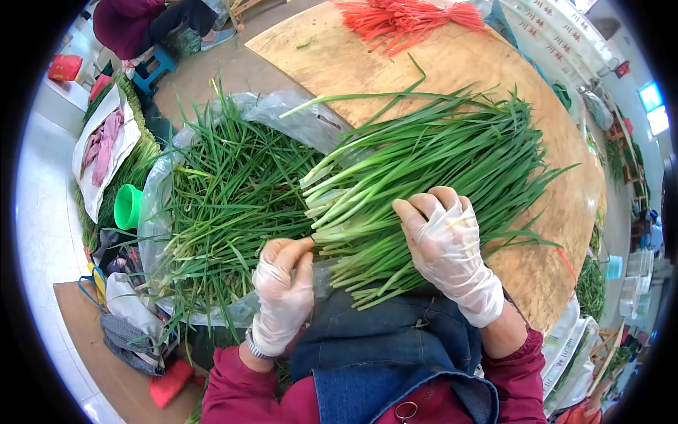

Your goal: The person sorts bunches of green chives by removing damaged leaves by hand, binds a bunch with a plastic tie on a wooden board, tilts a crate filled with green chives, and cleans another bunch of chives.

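Note:
A broad pile of garlic chives (438,155) lies over the edge of the wooden board, pale stem ends to the left and green leaves to the right. My left hand (284,290), in a thin whitish glove with bare fingertips, pinches at the pale end of a chive stalk. Over the middle of the pile is my right hand (452,247), gloved the same way, its fingers curled down onto the stalks. Exactly how many stalks it grips is hidden. Left of the pile, a clear plastic bag (157,212) holds loose, tangled chive leaves (233,191).
Red ties (409,21) lie at the far side of the wooden board (318,49). A green cup (128,206) stands left of the bag. Another person (134,28) sits at the upper left beside a blue stool (155,67). Denim fabric (381,332) covers my lap.

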Motion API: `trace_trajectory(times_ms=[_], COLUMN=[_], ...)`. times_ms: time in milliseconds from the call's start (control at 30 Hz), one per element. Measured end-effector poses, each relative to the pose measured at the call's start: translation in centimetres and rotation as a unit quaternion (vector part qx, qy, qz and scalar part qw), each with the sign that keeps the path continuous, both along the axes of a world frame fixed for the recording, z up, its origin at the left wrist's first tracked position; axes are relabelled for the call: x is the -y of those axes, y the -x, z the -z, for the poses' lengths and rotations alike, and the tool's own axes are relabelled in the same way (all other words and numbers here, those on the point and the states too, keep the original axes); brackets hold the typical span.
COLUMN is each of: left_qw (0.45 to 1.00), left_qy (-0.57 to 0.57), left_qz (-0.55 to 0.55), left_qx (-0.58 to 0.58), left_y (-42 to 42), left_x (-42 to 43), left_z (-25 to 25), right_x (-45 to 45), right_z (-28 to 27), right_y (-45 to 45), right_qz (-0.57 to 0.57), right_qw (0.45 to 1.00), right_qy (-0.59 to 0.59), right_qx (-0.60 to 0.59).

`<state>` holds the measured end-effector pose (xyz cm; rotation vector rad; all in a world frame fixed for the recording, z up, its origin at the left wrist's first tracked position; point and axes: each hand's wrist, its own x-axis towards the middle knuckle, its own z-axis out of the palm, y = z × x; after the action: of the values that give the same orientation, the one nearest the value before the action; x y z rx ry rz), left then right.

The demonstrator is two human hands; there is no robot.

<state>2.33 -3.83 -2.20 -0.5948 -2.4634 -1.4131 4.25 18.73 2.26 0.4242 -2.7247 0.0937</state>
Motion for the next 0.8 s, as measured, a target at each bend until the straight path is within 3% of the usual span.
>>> trace_trajectory(times_ms=[167, 300, 500, 600, 733, 800], left_qw=[0.997, 0.982, 0.955, 0.957, 0.943, 0.951], left_qy=[0.063, 0.127, 0.189, 0.178, 0.257, 0.222], left_qz=[0.006, 0.023, 0.082, 0.074, 0.059, 0.07], left_qx=[0.035, -0.14, -0.214, -0.215, -0.204, -0.203], left_y=[0.4, 0.0, 1.2, 1.4, 2.1, 2.3], left_x=[-0.9, -2.3, -3.4, -4.0, -4.5, -4.2], left_z=[0.5, -0.3, -0.2, -1.2, 0.0, -0.4], right_x=[-0.2, -0.5, -0.9, -0.4, 0.6, 0.7], right_z=[0.8, 0.8, -0.9, -2.2, -2.8, -2.5], right_y=[-0.9, -1.5, -1.6, -2.2, -4.0, -4.8], right_qz=[-0.01, -0.025, -0.027, -0.01, 0.016, 0.031], right_qw=[0.999, 0.998, 0.996, 0.979, 0.929, 0.895], right_qy=[0.014, 0.032, 0.053, 0.184, 0.368, 0.439], right_qx=[-0.032, -0.042, -0.067, -0.093, -0.002, 0.073])
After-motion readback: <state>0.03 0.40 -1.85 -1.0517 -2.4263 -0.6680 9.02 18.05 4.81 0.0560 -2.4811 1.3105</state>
